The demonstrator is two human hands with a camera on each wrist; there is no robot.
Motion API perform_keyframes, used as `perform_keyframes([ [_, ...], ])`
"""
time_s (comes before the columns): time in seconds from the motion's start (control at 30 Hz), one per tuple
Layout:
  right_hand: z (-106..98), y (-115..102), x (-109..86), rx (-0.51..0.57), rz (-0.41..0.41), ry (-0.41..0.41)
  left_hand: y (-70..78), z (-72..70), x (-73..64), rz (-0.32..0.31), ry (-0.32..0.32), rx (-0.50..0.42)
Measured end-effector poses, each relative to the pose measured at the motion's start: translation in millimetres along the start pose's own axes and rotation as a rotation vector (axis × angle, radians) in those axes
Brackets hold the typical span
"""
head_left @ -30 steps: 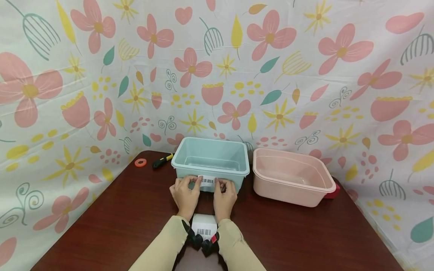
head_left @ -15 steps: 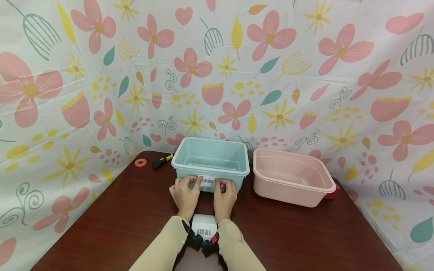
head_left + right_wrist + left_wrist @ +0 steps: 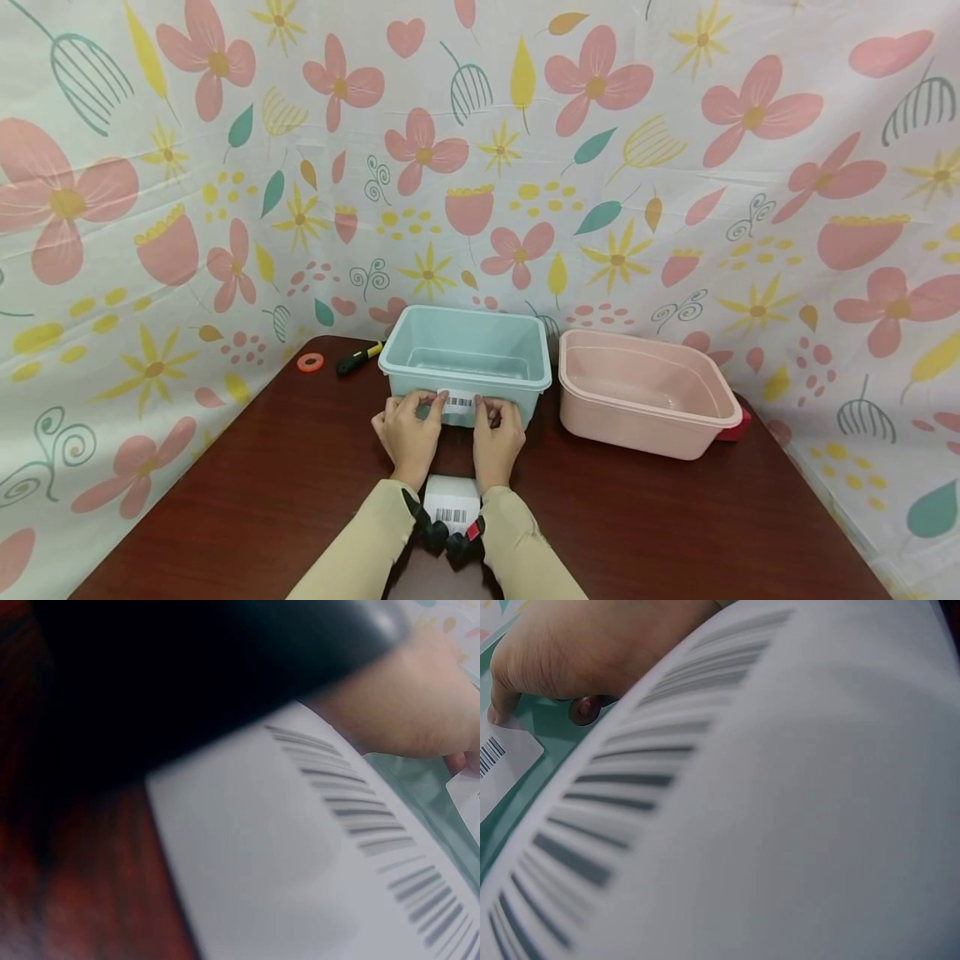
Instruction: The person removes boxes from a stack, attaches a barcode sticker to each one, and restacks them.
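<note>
A small white barcode label (image 3: 458,403) is held against the front wall of a light blue plastic bin (image 3: 465,385). My left hand (image 3: 411,432) pinches its left end with thumb and bent fingers. At the opposite end, my right hand (image 3: 498,435) grips the label the same way, its thumb on the label's edge. Between my forearms a white roll of barcode labels (image 3: 452,498) stands on the table, its near part overlapped by the dark wrist cameras. The roll's printed surface (image 3: 817,810) fills much of both wrist views, blurred by closeness.
To the right of the blue bin stands a pink plastic bin (image 3: 637,433), with a red object (image 3: 735,427) partly behind it. A black-and-yellow cutter (image 3: 358,358) and an orange ring (image 3: 310,362) lie at the table's back left. A flowered curtain (image 3: 480,167) hangs behind.
</note>
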State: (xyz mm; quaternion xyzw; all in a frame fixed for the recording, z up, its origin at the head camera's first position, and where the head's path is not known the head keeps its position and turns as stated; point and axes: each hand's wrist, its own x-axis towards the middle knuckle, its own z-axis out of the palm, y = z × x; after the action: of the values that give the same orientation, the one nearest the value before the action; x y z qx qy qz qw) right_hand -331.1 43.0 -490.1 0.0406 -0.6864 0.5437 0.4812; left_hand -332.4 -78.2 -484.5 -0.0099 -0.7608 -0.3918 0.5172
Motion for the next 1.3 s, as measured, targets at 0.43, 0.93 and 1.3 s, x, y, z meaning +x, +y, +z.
perform_keyframes([
  [0.43,-0.4,0.2,-1.7,0.023,0.019,0.003,-3.1,2.1,-1.2,0.012,0.022,0.03],
  [0.93,-0.4,3.3,0.0,0.01,0.008,-0.002,-2.7,3.4,0.8,-0.033,-0.003,0.064],
  [1.3,-2.3,0.4,-2.4,-0.034,0.072,-0.064,-1.3,-0.1,-2.6,-0.093,-0.068,0.038],
])
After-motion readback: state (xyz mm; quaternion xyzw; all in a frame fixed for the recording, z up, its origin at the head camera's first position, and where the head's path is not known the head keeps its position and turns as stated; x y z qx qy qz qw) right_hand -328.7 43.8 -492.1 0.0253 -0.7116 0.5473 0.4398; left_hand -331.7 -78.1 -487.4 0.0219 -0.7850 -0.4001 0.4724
